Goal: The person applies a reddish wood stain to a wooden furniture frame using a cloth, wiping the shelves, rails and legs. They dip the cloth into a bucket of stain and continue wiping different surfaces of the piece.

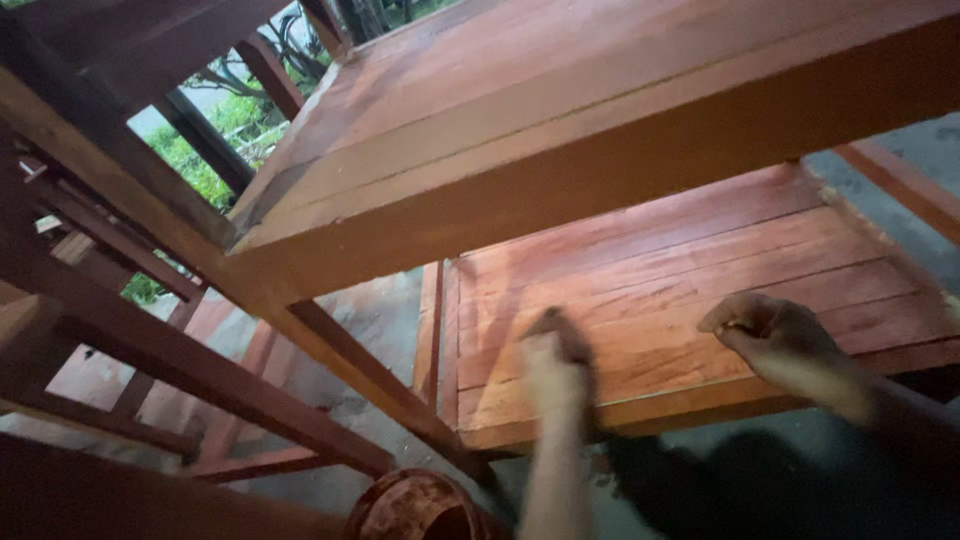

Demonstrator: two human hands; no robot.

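Note:
My left hand [553, 368] is blurred over the lower reddish wooden slatted panel [700, 250], near its front edge. It is closed around a dark object [572, 330], too blurred to tell whether it is a brush or a cloth. My right hand [780, 335] rests on the same panel further right with its fingers curled in; whether something small sits between them I cannot tell. A second, larger stained wooden panel [560, 110] slants above the lower one.
A round, stain-smeared can [415, 505] sits at the bottom edge. Dark wooden frame rails [180, 370] cross the left side over a concrete floor [375, 320]. Green plants [190, 160] show through the gaps at the upper left.

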